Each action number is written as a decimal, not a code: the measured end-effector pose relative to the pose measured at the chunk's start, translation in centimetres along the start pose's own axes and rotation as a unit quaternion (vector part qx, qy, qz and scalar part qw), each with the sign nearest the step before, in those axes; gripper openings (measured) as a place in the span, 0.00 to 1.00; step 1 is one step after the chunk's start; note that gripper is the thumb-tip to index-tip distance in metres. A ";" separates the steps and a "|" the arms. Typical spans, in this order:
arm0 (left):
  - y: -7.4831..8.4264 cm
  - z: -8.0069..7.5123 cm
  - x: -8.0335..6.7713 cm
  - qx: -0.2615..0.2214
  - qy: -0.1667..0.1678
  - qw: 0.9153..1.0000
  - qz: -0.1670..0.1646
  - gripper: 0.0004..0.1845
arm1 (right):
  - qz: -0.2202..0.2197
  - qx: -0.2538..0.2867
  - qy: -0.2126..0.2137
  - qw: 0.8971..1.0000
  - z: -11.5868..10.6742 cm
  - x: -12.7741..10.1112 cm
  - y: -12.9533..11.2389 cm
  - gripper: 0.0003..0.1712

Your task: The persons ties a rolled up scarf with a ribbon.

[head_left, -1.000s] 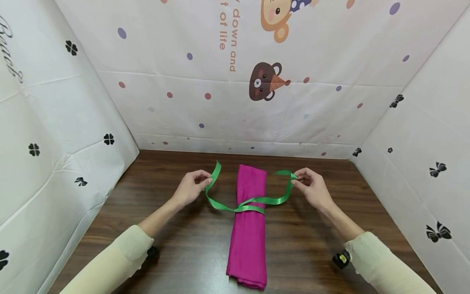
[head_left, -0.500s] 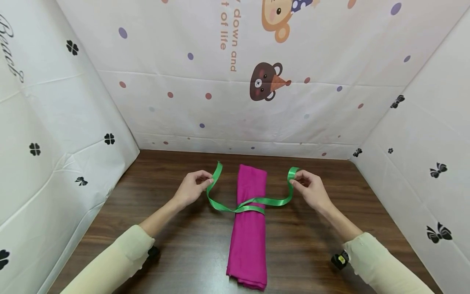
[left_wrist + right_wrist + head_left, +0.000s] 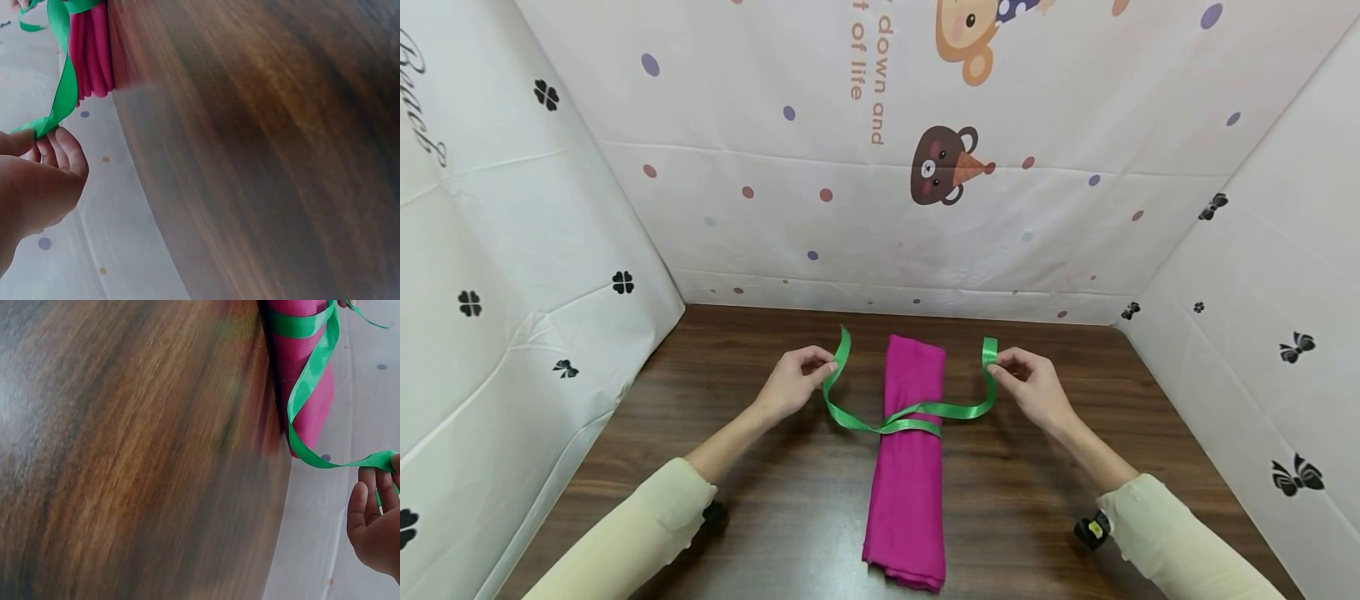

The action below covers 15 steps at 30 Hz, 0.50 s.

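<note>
A folded magenta cloth lies lengthwise on the table, its layers stacked at the near end. Round its upper half runs a green satin ribbon, the two ends crossing on top. My left hand pinches one ribbon end between thumb and fingers, and a short tail stands up past the fingertips. On the other side, my right hand pinches the opposite end, its tail also rising above the fingers. In the left wrist view the ribbon curves down from the cloth to my fingers; the right wrist view shows the ribbon sagging in a loop.
The dark wooden table is enclosed by white printed sheets: a back one with animal heads and dots, and side ones with black clovers and bows. A small black device sits at the right wrist.
My right hand has shifted slightly left along with its ribbon end, whose tail now stands upright instead of folding over the fingers. The left hand and the cloth stay almost still.
</note>
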<state>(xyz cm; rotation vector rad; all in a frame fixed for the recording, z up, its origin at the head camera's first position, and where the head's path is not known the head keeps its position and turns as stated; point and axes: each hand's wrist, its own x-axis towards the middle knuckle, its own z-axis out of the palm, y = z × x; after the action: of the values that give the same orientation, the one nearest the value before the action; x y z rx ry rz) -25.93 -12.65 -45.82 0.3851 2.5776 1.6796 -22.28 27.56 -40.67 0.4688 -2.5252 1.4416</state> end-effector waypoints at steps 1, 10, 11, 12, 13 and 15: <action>0.0 0.0 0.0 -0.003 -0.001 1.000 0.001 0.09 | -0.003 0.001 0.001 1.000 0.0 0.0 0.0 0.05; 0.4 0.3 -0.1 -0.071 -0.024 0.997 0.008 0.10 | -0.017 0.007 0.008 1.000 0.5 0.2 -0.2 0.03; 0.8 0.2 -0.2 -0.071 -0.023 0.997 0.009 0.10 | -0.020 0.008 0.009 1.000 0.5 0.2 -0.2 0.03; 0.8 0.3 -0.2 -0.070 -0.022 0.997 0.013 0.10 | -0.022 0.008 0.009 1.000 0.5 0.2 -0.3 0.03; 0.8 0.3 -0.2 -0.070 -0.021 0.997 0.017 0.10 | -0.024 0.008 0.008 1.000 0.5 0.2 -0.3 0.03; 0.8 0.3 -0.2 -0.070 -0.023 0.997 0.021 0.10 | -0.022 0.006 0.006 1.000 0.5 0.2 -0.4 0.04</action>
<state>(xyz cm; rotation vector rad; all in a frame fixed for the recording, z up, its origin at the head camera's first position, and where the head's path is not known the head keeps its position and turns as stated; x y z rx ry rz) -25.57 -12.07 -45.25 0.4681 2.4177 1.8306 -22.31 26.86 -40.53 0.5122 -2.4820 1.4417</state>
